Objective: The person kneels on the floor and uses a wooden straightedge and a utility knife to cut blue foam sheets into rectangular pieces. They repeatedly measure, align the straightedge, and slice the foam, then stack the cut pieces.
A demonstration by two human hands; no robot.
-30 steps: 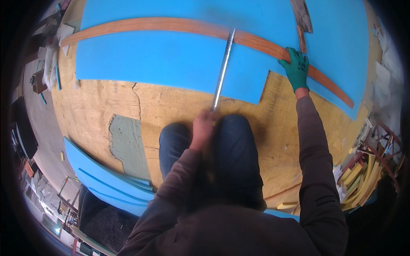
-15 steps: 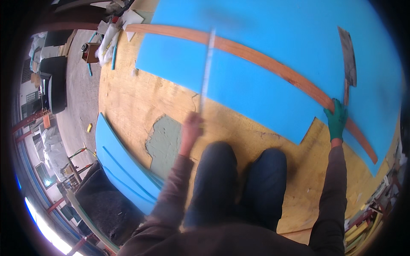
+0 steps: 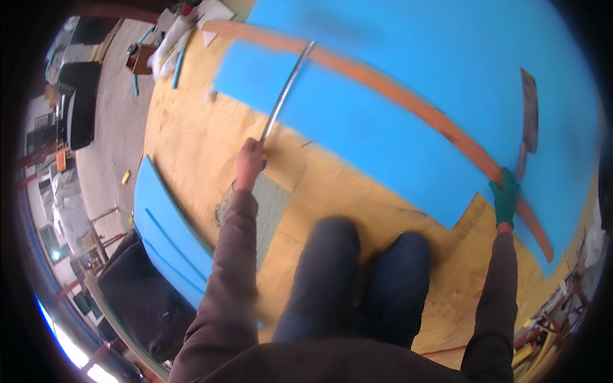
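Observation:
My left hand (image 3: 249, 164) is bare and grips the near end of a long metal straightedge (image 3: 286, 90) that reaches out over a large blue foam sheet (image 3: 408, 96). My right hand (image 3: 506, 197), in a green glove, holds a handsaw (image 3: 527, 118) by its handle and rests at a long wooden batten (image 3: 408, 102) lying across the blue sheet. The saw blade points away from me over the foam. My knees (image 3: 364, 268) are bent on the plywood floor (image 3: 191, 147) below the sheet.
Blue foam offcuts (image 3: 167, 230) lie stacked at the plywood's left edge. A grey-green patch (image 3: 268, 204) shows in the plywood by my left arm. Clutter, white scraps and a small box (image 3: 142, 59) sit at upper left. Yellow and red items (image 3: 549, 325) lie at lower right.
The view has swung right and tilted. My left hand has carried the straightedge leftward, away from my knees. My right hand stays on the batten with the saw.

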